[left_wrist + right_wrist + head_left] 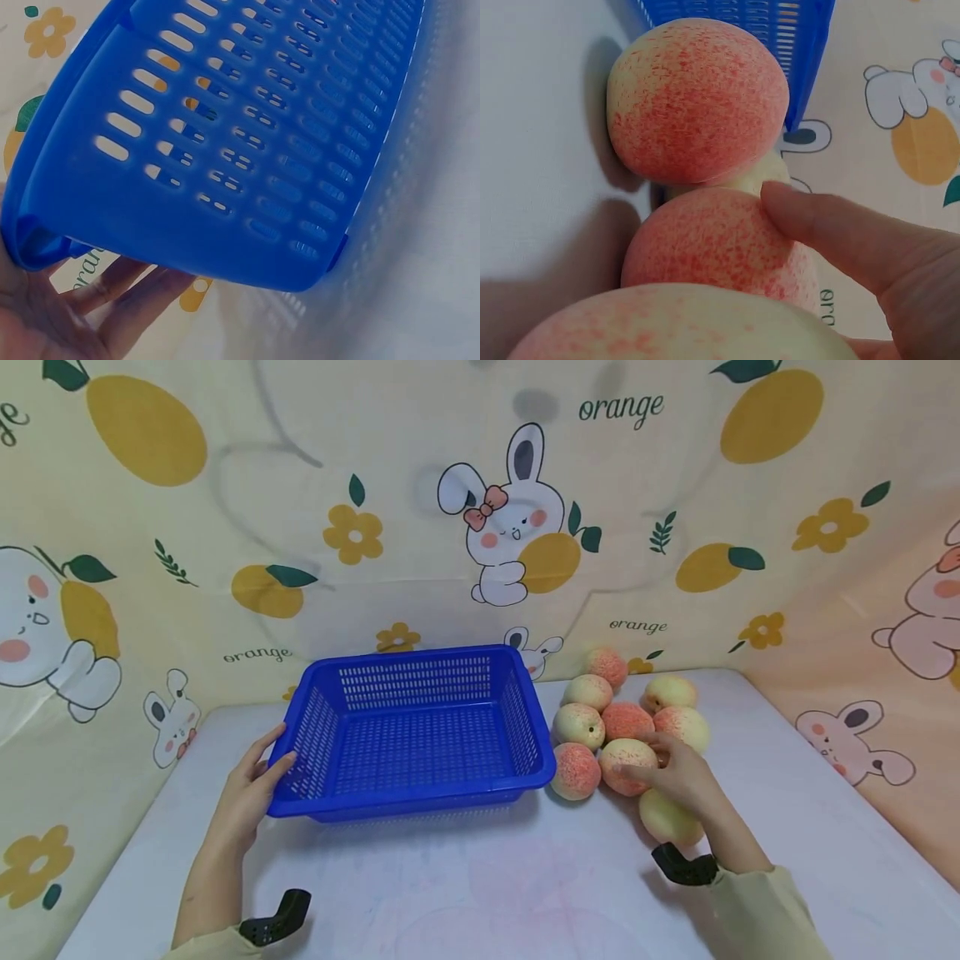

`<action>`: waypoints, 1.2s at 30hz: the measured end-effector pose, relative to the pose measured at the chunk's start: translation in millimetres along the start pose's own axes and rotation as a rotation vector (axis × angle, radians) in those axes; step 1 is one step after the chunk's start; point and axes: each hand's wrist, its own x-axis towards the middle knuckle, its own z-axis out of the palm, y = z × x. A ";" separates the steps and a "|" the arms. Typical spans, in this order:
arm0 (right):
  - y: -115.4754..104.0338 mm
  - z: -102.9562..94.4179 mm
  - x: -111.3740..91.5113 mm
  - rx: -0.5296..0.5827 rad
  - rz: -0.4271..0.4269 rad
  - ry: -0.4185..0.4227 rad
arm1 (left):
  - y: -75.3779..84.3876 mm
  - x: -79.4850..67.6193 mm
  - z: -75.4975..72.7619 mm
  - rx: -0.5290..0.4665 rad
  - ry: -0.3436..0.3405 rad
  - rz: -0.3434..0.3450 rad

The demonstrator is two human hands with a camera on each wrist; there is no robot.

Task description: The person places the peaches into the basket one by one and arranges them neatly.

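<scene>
A blue plastic basket point(420, 792) with slotted walls stands tilted toward the camera. At its left end my left hand point(251, 793) grips the rim, thumb on top; in the left wrist view, fingers point(139, 307) reach beneath the edge. To the right of the basket lies a group of peaches, some pale yellow, some speckled red. My right hand point(678, 777) holds a speckled peach point(624, 760) at the near side of the group, thumb on its top. The right wrist view shows the thumb on this peach point(712, 244), with a redder peach point(697, 101) beyond it.
A pale yellow peach point(667, 818) lies under the right wrist, nearest the front. Another red peach point(576, 772) is right by the basket's corner. Behind the white table point(450, 893) hangs a cloth point(405, 468) printed with rabbits and oranges.
</scene>
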 end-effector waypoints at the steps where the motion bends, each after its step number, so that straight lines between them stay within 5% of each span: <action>1: 0.8 0.3 0.3 0.002 0.001 -0.003 | -0.4 0.2 0.1 -0.004 0.001 -0.001; 14: 1.5 -2.1 5.0 0.007 -0.010 0.044 | -3.8 1.5 1.0 -0.032 0.006 -0.010; 25: -11.8 -11.3 5.9 0.245 -0.018 0.124 | -2.8 0.5 1.4 -0.049 0.014 -0.008; 36: -39.9 -13.7 15.3 0.382 0.060 0.148 | -0.2 -0.9 1.5 -0.076 0.004 -0.007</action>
